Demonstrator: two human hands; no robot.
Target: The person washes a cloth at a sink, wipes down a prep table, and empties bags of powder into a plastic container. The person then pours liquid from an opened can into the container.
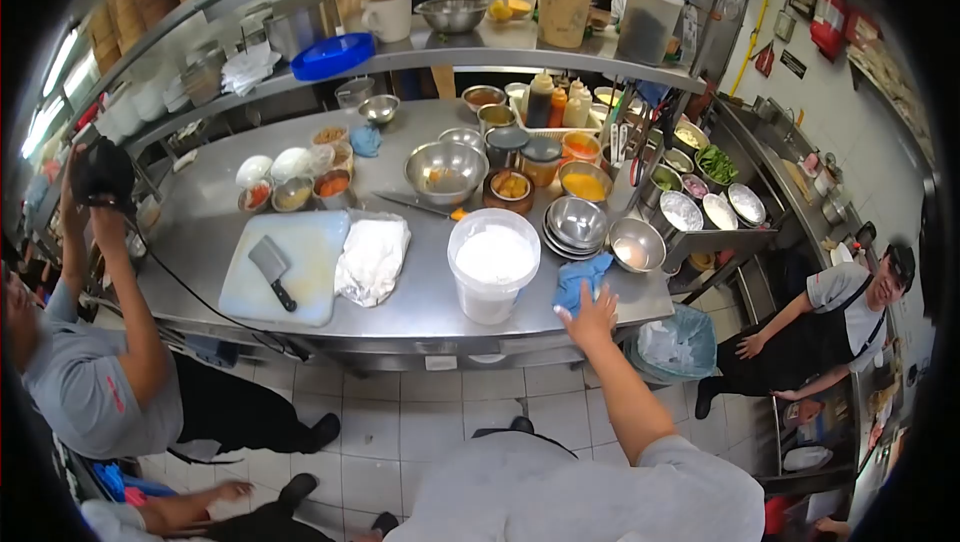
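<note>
My right hand (592,319) reaches to the front edge of the steel table, fingers spread, at the lower edge of a crumpled blue cloth (580,285). The fingertips seem to touch the cloth; no grip on it shows. Left of the hand stands a clear tub of white powder (494,267). Behind the cloth are stacked steel bowls (576,222) and a single steel bowl (638,244) with a little pale stuff in it. My left hand is out of view.
A cleaver (270,270) lies on a white cutting board (240,292), beside a white cloth-like bundle (372,260). A knife (415,205) lies behind. A lined bin (675,342) stands below right. People stand left and right; one at left raises a dark object (102,174).
</note>
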